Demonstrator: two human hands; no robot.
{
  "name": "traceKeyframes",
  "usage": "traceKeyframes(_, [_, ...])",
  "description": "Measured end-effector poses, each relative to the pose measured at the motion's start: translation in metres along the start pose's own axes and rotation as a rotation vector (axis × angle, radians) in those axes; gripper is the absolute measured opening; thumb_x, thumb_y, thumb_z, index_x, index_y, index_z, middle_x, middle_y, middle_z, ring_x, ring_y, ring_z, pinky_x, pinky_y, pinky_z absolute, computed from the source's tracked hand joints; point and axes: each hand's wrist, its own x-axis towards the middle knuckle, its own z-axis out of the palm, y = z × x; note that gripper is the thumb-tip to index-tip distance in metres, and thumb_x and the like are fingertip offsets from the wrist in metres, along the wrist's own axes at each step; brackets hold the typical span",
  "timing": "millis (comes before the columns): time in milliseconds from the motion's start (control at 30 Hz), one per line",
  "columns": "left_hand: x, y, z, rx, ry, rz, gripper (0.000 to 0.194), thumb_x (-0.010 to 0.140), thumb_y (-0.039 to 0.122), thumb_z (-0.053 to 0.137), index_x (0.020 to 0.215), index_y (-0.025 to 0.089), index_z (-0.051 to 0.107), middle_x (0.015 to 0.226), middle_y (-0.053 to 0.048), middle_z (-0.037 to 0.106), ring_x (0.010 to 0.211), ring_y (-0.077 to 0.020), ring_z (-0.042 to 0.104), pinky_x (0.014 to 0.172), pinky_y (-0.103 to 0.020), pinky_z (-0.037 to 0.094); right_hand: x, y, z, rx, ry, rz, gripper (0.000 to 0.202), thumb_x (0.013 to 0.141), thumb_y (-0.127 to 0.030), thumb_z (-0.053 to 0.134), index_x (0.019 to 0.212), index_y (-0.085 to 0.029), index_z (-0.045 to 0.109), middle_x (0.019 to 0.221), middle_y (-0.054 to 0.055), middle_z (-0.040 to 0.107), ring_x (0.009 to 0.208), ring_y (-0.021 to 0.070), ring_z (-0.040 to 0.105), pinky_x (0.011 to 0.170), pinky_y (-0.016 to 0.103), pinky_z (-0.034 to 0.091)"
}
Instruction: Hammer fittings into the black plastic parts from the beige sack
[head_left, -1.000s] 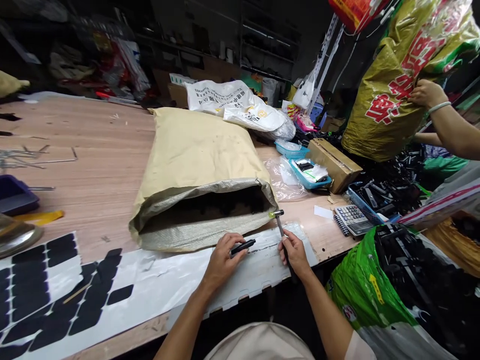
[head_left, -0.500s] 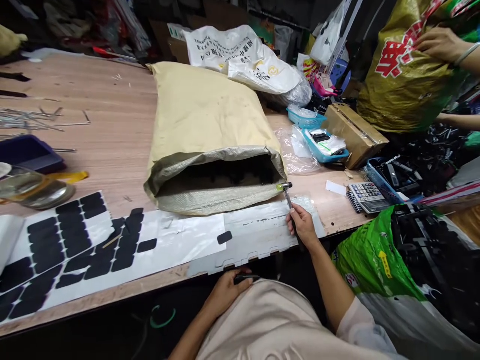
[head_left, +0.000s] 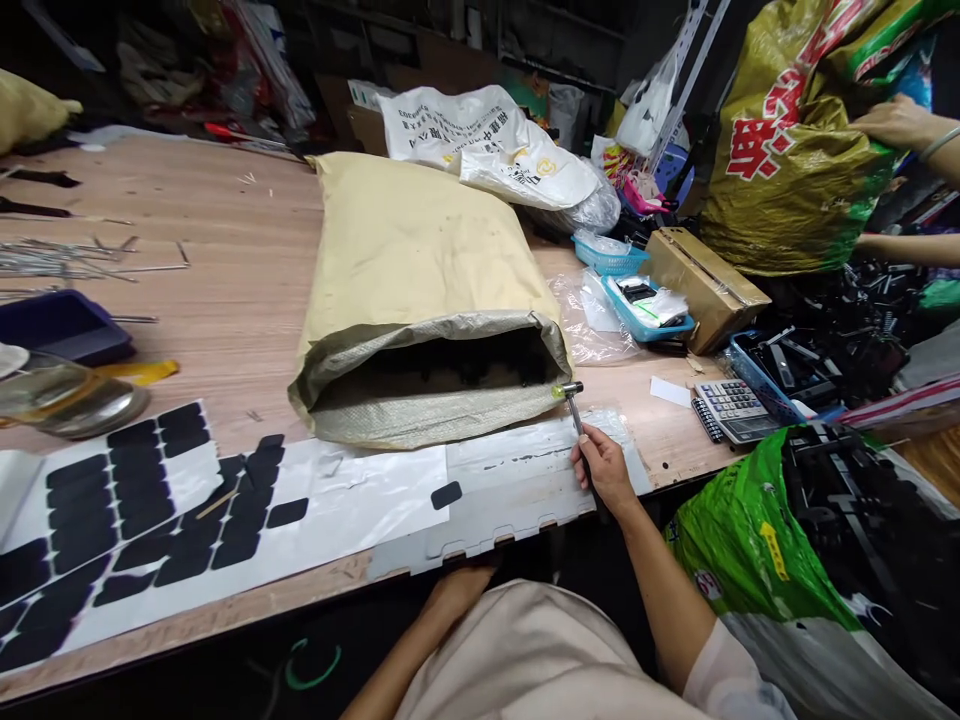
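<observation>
My right hand (head_left: 606,467) is closed around the handle of a small hammer (head_left: 573,410), above the front of the table. The hammer's head has one yellow-green face and lies by the right corner of the sack's mouth. My left hand (head_left: 461,592) is low at the table's front edge, close to my lap; its fingers are hidden. A pale yellow woven sack (head_left: 420,240) lies on the table with its mouth facing me, and dark contents show inside. In front of it is a grey-white board (head_left: 517,470) with one black rounded pad (head_left: 446,495) near its left end.
Sheets of black pads (head_left: 142,480) cover the left front. Metal rods (head_left: 67,258), a dark blue tray (head_left: 64,325) and a glass jar (head_left: 82,400) stand left. A calculator (head_left: 739,405), blue baskets (head_left: 649,315) and a green sack (head_left: 739,520) are right. Another person's hand (head_left: 900,122) touches a gold sack.
My left hand, with a dark object at its fingers before, has shifted under the table edge, where that object is out of sight. My right hand keeps its hold on the hammer.
</observation>
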Motion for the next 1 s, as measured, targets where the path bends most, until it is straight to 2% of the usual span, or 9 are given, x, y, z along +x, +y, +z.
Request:
traceKeyframes(133, [-0.037,0.022,-0.018,0.02,-0.194,0.179,0.044,0.082,0.053,0.059,0.111,0.023,0.075,0.114,-0.009,0.075,0.108,-0.0306,0.068,0.092,-0.036,0.051,0.0,0.0,0.001,0.004,0.01,-0.003,0.047,0.087,-0.049,0.064,0.121,-0.015,0.062,0.067,-0.005,0.06,0.04,0.0073,0.048,0.031,0.017,0.038])
traceKeyframes(267, [-0.05,0.08,-0.052,-0.111,-0.317,0.425,0.038,0.088,0.052,0.055,0.097,0.022,0.076,0.089,-0.004,0.076,0.083,-0.0224,0.068,0.071,-0.029,0.049,0.0,0.001,0.003,-0.002,0.013,0.007,0.049,0.086,-0.049,0.064,0.121,-0.015,0.061,0.067,-0.005,0.06,0.039,0.0072,0.048,0.03,0.017,0.038])
traceKeyframes(333, [-0.029,0.112,-0.069,-0.181,-0.167,0.49,0.04,0.088,0.052,0.055,0.092,0.018,0.075,0.084,-0.004,0.075,0.077,-0.0206,0.065,0.068,-0.028,0.047,0.0,0.001,0.003,-0.001,0.013,0.009,0.049,0.086,-0.05,0.064,0.121,-0.015,0.061,0.066,-0.005,0.059,0.039,0.0071,0.047,0.03,0.017,0.037])
traceKeyframes(400, [0.007,0.142,-0.084,-0.199,0.126,0.51,0.039,0.087,0.05,0.055,0.092,0.017,0.074,0.087,-0.006,0.075,0.078,-0.0209,0.065,0.07,-0.029,0.046,0.001,0.002,0.003,0.001,0.007,0.005,0.049,0.086,-0.05,0.064,0.121,-0.015,0.061,0.066,-0.005,0.059,0.038,0.0069,0.047,0.03,0.017,0.037])
traceKeyframes(500, [0.07,0.175,-0.1,-0.13,0.53,0.362,0.035,0.091,0.04,0.048,0.09,0.015,0.074,0.086,-0.008,0.075,0.077,-0.0204,0.065,0.07,-0.029,0.045,0.002,0.004,0.003,0.001,0.004,-0.004,0.046,0.087,-0.049,0.063,0.119,-0.016,0.062,0.066,-0.005,0.059,0.038,0.0067,0.046,0.03,0.016,0.036])
traceKeyframes(567, [0.104,0.189,-0.106,-0.079,0.646,0.257,0.033,0.092,0.034,0.048,0.09,0.015,0.074,0.086,-0.01,0.075,0.08,-0.0218,0.067,0.073,-0.03,0.046,0.003,0.007,0.003,0.004,0.002,-0.004,0.043,0.087,-0.049,0.062,0.115,-0.016,0.063,0.065,-0.005,0.059,0.038,0.0065,0.046,0.029,0.016,0.036])
traceKeyframes(767, [0.147,0.205,-0.104,0.005,0.638,0.103,0.017,0.077,0.026,0.068,0.079,0.011,0.074,0.088,-0.023,0.073,0.086,-0.035,0.069,0.072,-0.038,0.047,0.005,0.009,0.003,0.01,0.017,-0.003,0.037,0.088,-0.047,0.061,0.11,-0.016,0.064,0.064,-0.005,0.059,0.037,0.0063,0.047,0.028,0.015,0.035])
traceKeyframes(900, [0.135,0.196,-0.106,0.045,0.627,0.099,0.019,0.079,0.03,0.067,0.083,0.013,0.073,0.093,-0.02,0.073,0.091,-0.034,0.068,0.072,-0.037,0.047,0.004,0.006,0.003,-0.003,0.022,0.0,0.036,0.089,-0.046,0.06,0.107,-0.016,0.064,0.064,-0.005,0.059,0.037,0.0064,0.047,0.029,0.015,0.036])
traceKeyframes(1000, [0.108,0.17,-0.109,0.067,0.634,0.264,0.018,0.082,0.032,0.064,0.09,0.018,0.072,0.097,-0.011,0.072,0.092,-0.0275,0.065,0.075,-0.034,0.047,0.004,0.005,0.003,0.002,0.018,-0.004,0.036,0.089,-0.046,0.06,0.11,-0.016,0.064,0.064,-0.005,0.059,0.037,0.0066,0.047,0.029,0.016,0.036])
